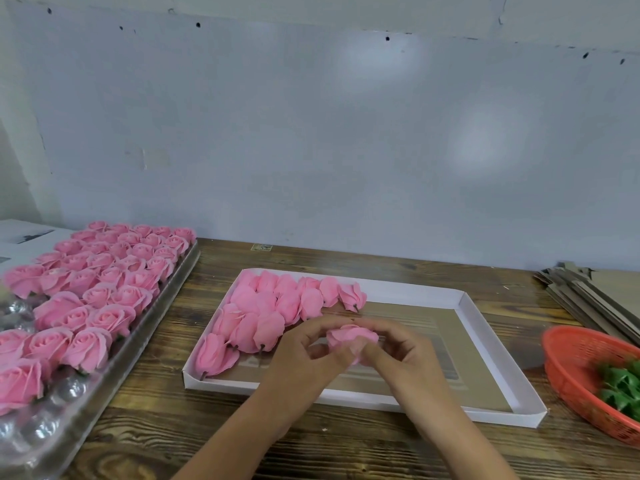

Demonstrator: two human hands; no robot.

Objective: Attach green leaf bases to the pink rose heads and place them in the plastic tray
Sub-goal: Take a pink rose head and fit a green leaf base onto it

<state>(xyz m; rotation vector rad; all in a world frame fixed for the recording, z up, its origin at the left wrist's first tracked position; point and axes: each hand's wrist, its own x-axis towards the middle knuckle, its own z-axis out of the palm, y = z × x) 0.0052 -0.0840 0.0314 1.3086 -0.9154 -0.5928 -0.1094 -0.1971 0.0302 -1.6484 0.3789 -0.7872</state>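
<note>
A: State of the fingers?
B: Left hand (pixel 304 351) and right hand (pixel 398 351): fingers curled, gripping one pink rose head (pixel 349 336) between them above the white tray (pixel 485 344).
A: Other parts?
B: Leaf bases (pixel 620 386) in the orange basket (pixel 568 362) at 3 o'clock; rose stock in the plastic tray (pixel 145 327) at 9 o'clock on the tabletop (pixel 214 434).

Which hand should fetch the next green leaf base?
Right. The right hand is nearer the orange plastic basket of green leaf bases; the left hand can hold the pink rose head.
</note>
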